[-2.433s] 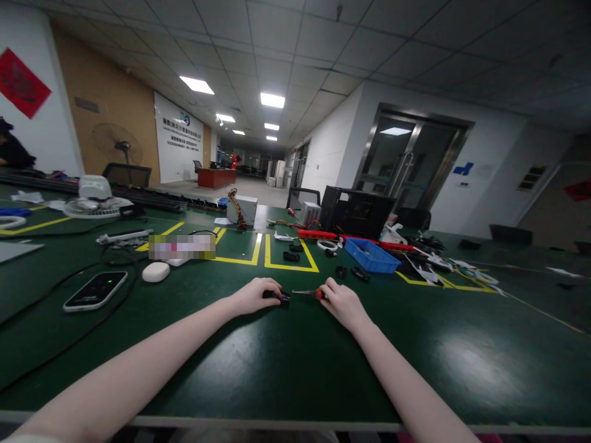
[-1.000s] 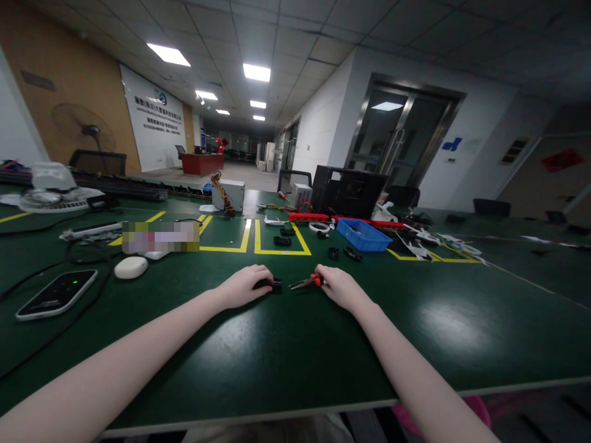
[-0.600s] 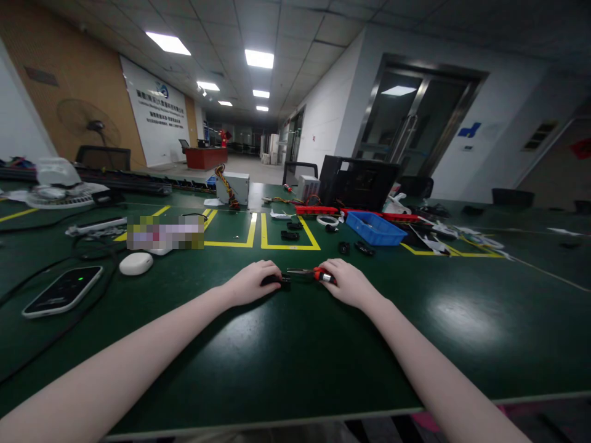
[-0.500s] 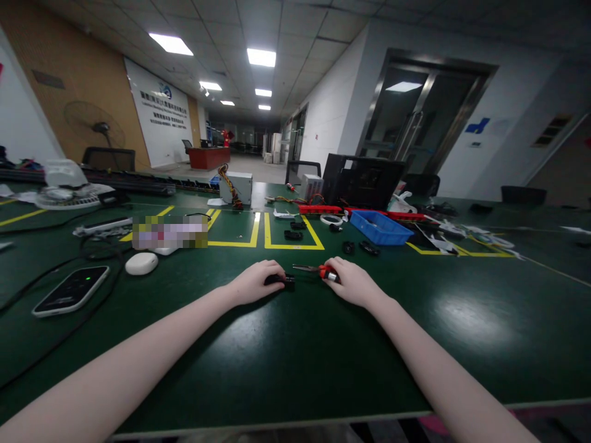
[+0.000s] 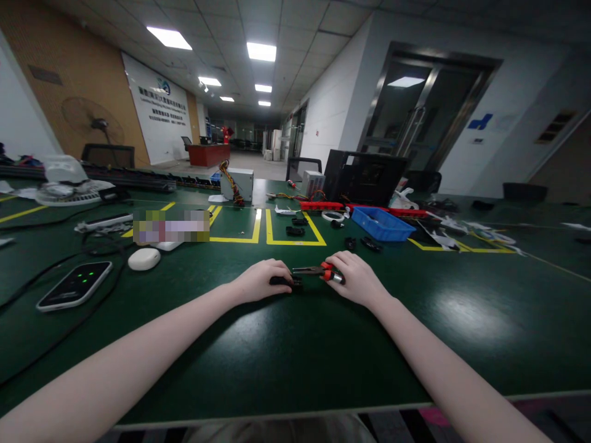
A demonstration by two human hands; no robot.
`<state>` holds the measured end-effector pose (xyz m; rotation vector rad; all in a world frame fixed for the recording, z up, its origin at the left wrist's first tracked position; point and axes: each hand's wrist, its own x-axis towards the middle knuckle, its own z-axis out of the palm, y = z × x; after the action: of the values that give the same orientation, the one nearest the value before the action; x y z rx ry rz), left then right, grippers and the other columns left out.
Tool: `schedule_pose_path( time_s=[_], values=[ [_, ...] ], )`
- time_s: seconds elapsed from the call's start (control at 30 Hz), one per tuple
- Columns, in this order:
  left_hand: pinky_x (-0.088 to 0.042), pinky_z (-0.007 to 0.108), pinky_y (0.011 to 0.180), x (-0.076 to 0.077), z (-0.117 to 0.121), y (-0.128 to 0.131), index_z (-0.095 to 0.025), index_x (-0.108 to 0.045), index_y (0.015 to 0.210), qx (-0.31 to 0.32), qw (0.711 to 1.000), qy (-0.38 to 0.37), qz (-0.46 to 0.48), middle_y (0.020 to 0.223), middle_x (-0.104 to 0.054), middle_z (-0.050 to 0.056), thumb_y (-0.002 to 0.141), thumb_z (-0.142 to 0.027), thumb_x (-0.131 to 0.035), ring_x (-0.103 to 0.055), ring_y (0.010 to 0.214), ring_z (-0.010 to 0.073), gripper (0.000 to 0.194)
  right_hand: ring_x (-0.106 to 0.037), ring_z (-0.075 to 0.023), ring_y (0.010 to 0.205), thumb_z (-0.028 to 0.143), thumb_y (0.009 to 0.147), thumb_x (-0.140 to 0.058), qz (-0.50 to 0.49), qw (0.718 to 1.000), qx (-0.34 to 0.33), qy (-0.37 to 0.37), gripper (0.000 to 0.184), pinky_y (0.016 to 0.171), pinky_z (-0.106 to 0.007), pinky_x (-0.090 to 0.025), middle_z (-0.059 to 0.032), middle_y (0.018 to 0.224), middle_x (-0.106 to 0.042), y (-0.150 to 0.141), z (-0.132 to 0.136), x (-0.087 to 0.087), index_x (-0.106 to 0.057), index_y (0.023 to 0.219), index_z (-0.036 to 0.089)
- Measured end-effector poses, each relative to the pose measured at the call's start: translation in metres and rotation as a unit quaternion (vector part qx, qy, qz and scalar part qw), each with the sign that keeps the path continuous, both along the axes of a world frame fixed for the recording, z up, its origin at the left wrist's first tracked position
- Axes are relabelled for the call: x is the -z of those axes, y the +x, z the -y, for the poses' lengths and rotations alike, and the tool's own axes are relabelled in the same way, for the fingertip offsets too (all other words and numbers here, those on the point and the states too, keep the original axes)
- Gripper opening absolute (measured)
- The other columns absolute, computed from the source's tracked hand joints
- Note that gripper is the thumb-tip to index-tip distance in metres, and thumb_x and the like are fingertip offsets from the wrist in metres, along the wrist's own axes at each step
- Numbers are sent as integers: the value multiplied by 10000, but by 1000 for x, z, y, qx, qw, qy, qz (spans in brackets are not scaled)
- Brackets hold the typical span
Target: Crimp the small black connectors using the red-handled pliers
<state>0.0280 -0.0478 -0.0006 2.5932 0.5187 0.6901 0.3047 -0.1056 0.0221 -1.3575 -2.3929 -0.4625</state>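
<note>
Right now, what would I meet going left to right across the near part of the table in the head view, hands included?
Black-screened device with green lights, rounded white case, left hand gripping a black part, red-handled pliers, right hand holding them.

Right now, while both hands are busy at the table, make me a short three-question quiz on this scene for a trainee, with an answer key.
1. Multiple choice: What is in the right hand?
A) white case
B) pliers
C) white coil

2. True or false: The blue tray stands nearer the right hand than the left hand.

3. Fill in the colour: The small piece held in the left hand is ____.

Key: 1. B; 2. true; 3. black.
</note>
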Motion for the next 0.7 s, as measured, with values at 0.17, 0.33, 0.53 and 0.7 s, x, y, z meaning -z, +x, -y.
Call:
schedule_pose_path(
  time_s=[0.17, 0.33, 0.53, 0.7],
  values=[
    [-490, 313, 855, 2, 1, 1, -196, -685, 976, 4, 1000, 20, -5, 1060, -649, 49, 866, -256, -658, -610, 961, 193, 127, -571, -227, 853, 491, 852, -584, 1, 1000, -31, 1, 351, 754, -357, -440, -96, 968, -630, -5, 4, -2, -580, 1010, 177],
    [-477, 325, 891, 2, 3, 1, -184, -673, 1003, 2, 998, 66, -10, 1087, -648, 59, 871, -226, -632, -602, 990, 203, 145, -573, -230, 842, 531, 840, -585, 35, 999, -34, -5, 413, 719, -351, -433, -107, 963, -623, -11, 4, 2, -588, 1016, 157],
    [-479, 323, 888, 0, 1, 0, -186, -683, 1004, 8, 999, 35, -8, 1095, -645, 64, 880, -244, -627, -602, 995, 201, 148, -572, -238, 848, 595, 829, -568, 23, 999, -34, 21, 474, 733, -360, -426, -118, 975, -629, -7, 3, 1, -593, 1008, 157],
    [-482, 323, 892, 0, -3, -1, -181, -702, 983, 16, 1000, -13, 11, 1079, -651, 73, 871, -254, -646, -611, 985, 194, 145, -570, -232, 846, 579, 863, -528, 20, 1000, -20, 13, 438, 736, -352, -418, -111, 967, -631, -4, 3, -2, -601, 993, 167]
  ],
)
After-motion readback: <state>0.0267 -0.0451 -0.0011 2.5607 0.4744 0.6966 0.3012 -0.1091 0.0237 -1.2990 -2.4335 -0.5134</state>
